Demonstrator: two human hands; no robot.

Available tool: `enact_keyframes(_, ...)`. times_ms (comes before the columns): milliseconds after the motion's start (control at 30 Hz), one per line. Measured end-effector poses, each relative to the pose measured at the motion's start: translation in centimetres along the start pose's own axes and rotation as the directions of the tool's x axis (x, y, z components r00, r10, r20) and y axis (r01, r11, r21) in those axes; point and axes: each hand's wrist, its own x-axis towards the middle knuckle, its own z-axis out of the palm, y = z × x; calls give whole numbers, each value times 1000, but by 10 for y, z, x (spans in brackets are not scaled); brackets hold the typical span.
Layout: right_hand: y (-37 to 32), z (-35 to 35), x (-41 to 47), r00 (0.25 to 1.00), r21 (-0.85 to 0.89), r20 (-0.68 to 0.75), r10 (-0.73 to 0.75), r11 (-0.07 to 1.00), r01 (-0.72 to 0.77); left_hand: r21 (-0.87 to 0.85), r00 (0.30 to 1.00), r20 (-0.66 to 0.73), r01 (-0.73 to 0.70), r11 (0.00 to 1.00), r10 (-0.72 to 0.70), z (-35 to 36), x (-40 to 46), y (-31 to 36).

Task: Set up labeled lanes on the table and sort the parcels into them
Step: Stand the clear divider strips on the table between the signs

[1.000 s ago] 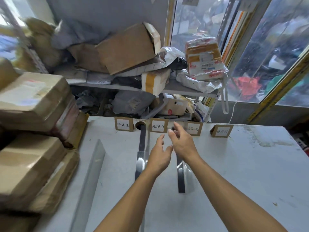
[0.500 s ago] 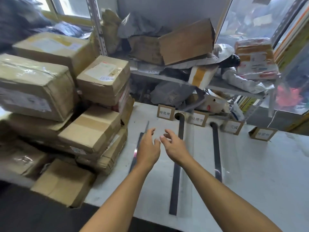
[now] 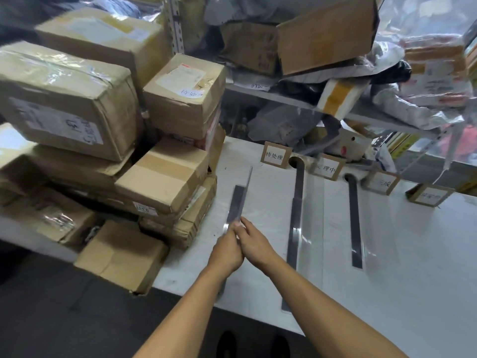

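On the white table (image 3: 402, 257) lie three clear lane dividers with dark strips. My left hand (image 3: 227, 251) and my right hand (image 3: 255, 241) meet at the near part of the leftmost divider (image 3: 238, 200) and both pinch its upright edge. The middle divider (image 3: 296, 215) and the right divider (image 3: 355, 220) lie untouched. Four cardboard label cards stand along the far edge: first (image 3: 275, 157), second (image 3: 327, 168), third (image 3: 382, 183), fourth (image 3: 429, 196). Taped cardboard parcels (image 3: 165, 177) are stacked on the table's left end, close to the leftmost divider.
A small box (image 3: 121, 257) overhangs the table's near left corner. Behind the labels a metal shelf (image 3: 284, 98) carries loose boxes and plastic mail bags. A large open carton (image 3: 325, 34) sits on top. The dark floor lies below the near table edge.
The view has swung left and down towards the parcel stack. Both hands moved left from above the middle lanes and closed together on the leftmost divider.
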Motion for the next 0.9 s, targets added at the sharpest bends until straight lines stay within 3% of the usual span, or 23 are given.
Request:
enact_keyframes(300, -3, -6, -1, 999, 25, 43, -9, 1000, 8, -154, 993, -115, 22, 988, -40, -18, -8, 14)
enact_keyframes(467, -12, -20, -6, 994, -14, 101, -49, 999, 51, -125, 971, -237, -73, 989, 42, -36, -20, 50)
enact_keyframes(567, -29, -41, -16, 986, 13, -11, -168, 986, 168, -96, 945, -310, -140, 986, 104, -41, -34, 79)
enact_keyframes(733, -75, -111, -38, 939, 231, -146, -312, 912, 339, 0, 864, -443, -265, 964, 238, -23, -52, 137)
enact_keyframes(900, -97, -189, -64, 923, 260, -169, -345, 888, 380, -23, 860, -364, -392, 920, 357, 29, -62, 194)
